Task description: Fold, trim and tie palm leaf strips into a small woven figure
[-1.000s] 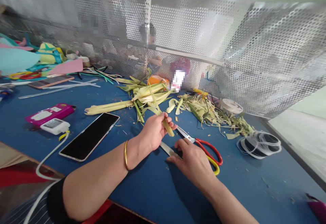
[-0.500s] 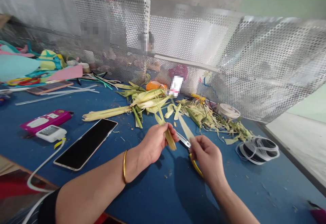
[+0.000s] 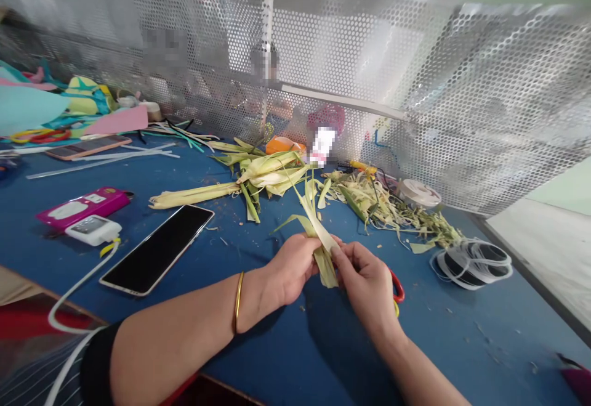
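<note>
My left hand (image 3: pixel 295 267) is closed around a small bundle of pale corn husk strips (image 3: pixel 327 270), whose lower ends stick out below the fingers. My right hand (image 3: pixel 369 286) meets it from the right, thumb and fingers pinching a light husk strip (image 3: pixel 318 218) laid across the bundle. Narrow tips of husk point up and away from both hands. Behind my right hand, the red and yellow handles of a pair of scissors (image 3: pixel 398 287) show; the hand hides the blades. Farther back lies a pile of corn husks (image 3: pixel 270 172).
Husk scraps (image 3: pixel 383 203) lie at the back right, near a roll of tape (image 3: pixel 420 193) and a white cord coil (image 3: pixel 475 263). On the left are a phone (image 3: pixel 159 249), a magenta box (image 3: pixel 85 207) and a white cabled device (image 3: pixel 93 230). A perforated metal screen (image 3: pixel 341 55) stands behind.
My right hand has moved the light husk strip left onto the bundle, so both hands now meet. The scissors' red handle has come into view to the right of my right hand.
</note>
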`<state>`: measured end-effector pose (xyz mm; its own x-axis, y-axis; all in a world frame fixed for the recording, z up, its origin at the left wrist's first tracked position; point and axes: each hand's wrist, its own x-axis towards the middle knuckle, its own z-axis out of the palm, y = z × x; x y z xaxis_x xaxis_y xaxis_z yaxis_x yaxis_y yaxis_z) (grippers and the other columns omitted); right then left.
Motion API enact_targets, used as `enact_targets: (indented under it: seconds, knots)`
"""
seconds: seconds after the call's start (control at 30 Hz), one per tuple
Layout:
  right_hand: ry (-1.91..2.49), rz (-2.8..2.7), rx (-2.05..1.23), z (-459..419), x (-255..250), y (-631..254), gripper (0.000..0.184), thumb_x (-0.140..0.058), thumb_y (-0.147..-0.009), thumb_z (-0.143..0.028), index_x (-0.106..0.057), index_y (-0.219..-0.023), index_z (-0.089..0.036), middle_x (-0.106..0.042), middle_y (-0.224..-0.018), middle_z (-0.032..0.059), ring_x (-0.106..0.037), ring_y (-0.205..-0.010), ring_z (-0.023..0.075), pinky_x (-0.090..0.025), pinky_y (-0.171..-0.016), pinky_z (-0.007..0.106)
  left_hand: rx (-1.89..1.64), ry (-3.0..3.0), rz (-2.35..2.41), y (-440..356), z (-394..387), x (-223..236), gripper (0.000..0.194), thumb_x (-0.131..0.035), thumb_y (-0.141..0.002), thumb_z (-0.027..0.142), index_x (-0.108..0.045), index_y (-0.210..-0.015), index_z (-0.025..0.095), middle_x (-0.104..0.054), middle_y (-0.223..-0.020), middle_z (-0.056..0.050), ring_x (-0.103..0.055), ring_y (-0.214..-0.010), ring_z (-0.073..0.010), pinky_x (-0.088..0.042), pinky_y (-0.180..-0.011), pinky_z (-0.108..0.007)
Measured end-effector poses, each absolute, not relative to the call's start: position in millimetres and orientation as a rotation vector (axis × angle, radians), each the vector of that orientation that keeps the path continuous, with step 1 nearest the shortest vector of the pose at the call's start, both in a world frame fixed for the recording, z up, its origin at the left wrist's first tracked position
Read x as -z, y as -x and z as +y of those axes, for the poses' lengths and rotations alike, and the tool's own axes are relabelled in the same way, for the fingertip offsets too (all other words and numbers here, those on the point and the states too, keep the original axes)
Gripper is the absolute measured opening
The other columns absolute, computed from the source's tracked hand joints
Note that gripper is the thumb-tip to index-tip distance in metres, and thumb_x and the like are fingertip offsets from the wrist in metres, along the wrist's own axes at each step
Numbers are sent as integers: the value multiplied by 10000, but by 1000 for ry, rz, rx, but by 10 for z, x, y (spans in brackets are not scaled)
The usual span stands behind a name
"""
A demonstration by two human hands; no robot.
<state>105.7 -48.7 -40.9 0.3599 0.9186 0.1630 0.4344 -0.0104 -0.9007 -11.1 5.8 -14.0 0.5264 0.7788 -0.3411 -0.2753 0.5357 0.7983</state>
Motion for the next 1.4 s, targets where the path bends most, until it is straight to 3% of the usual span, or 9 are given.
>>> enact_targets:
  seconds: [0.23, 0.5, 0.6, 0.8, 0.97, 1.13, 1.4]
  knots:
    - [1454, -958, -884, -446, 356, -1084, 413, -700, -736, -547, -524, -598, -199, -493, -446, -49, -435, -405, 94, -359, -418, 216, -702, -733, 718, 96, 18, 84, 305, -432, -941, 194, -693, -829, 83, -676, -698, -89, -601, -570, -158, -487, -605, -300]
    - [1504, -1006, -848, -474, 376, -1107, 412, -694, -766, -520, -519, -583, -194, -507, -447, -49, -438, -401, 81, -356, -418, 205, -774, -707, 705, 97, 37, 94, 263, -434, -964, 171, -683, -1002, 96, -723, -989, -126, -669, -854, -169, -514, -700, -256]
    - [1486, -996, -875, -465, 384, -1110, 410, -706, -759, -502, -513, -568, -194, -505, -437, -48, -432, -392, 79, -354, -417, 206, -771, -736, 680, 97, 31, 112, 269, -423, -966, 164, -683, -967, 95, -721, -942, -118, -667, -807, -162, -521, -680, -257]
    - [1433, -1046, -928, -458, 362, -1083, 385, -709, -763, -488, -543, -588, -187, -524, -461, -40, -449, -413, 83, -366, -437, 210, -762, -764, 653, 96, 39, 98, 351, -380, -973, 184, -670, -799, 87, -667, -689, -87, -579, -518, -143, -501, -531, -286]
    - [1365, -1068, -931, -462, 325, -1089, 293, -690, -787, -452, -635, -713, -174, -607, -606, -24, -502, -491, 85, -389, -502, 215, -803, -662, 664, 134, 116, 52, 347, -383, -965, 162, -655, -760, 93, -702, -795, -112, -626, -607, -152, -513, -565, -278]
    - [1362, -1032, -1005, -460, 306, -1101, 288, -732, -737, -440, -712, -795, -159, -572, -541, -29, -476, -493, 95, -357, -505, 226, -887, -591, 681, 150, 172, 41, 315, -408, -959, 147, -614, -723, 118, -724, -833, -113, -677, -727, -168, -539, -696, -290]
    - [1311, -945, -1117, -461, 286, -1087, 290, -789, -676, -413, -664, -752, -162, -658, -654, 3, -515, -470, 93, -369, -485, 228, -897, -593, 670, 145, 187, 87, 298, -423, -958, 149, -643, -764, 100, -718, -845, -112, -675, -746, -158, -537, -716, -284]
